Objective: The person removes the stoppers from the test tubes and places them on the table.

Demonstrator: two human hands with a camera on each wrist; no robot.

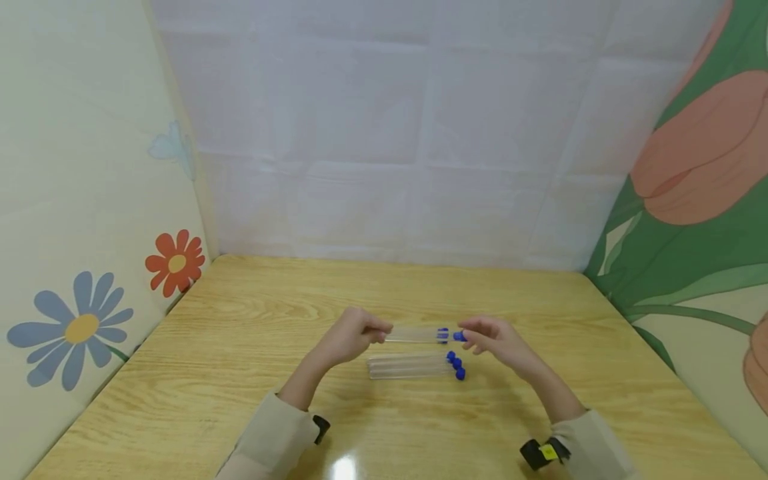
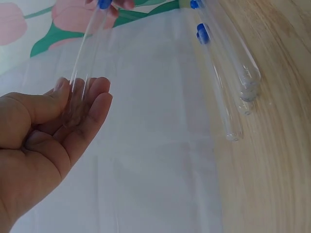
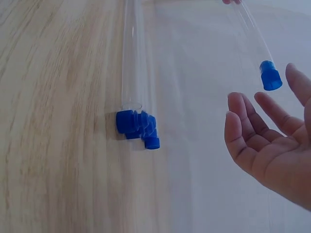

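My left hand (image 1: 353, 338) pinches the rounded bottom of a clear test tube (image 2: 86, 60) between thumb and fingers. The tube is raised off the table, and a blue cap (image 3: 271, 77) sits at its far end. Close to that cap, my right hand (image 3: 272, 138) has its fingers spread and loosely bent; the right wrist view shows a gap between them and the cap. Nearer to me, several capped test tubes (image 1: 408, 367) lie side by side on the table, their blue caps (image 1: 457, 364) pointing right. They partly overlap in both wrist views.
The wood-grain table (image 1: 270, 300) carries the tubes. A white cloth backdrop (image 1: 384, 133) hangs behind it. Flower-printed panels stand at the left (image 1: 72, 167) and right (image 1: 708, 287) edges.
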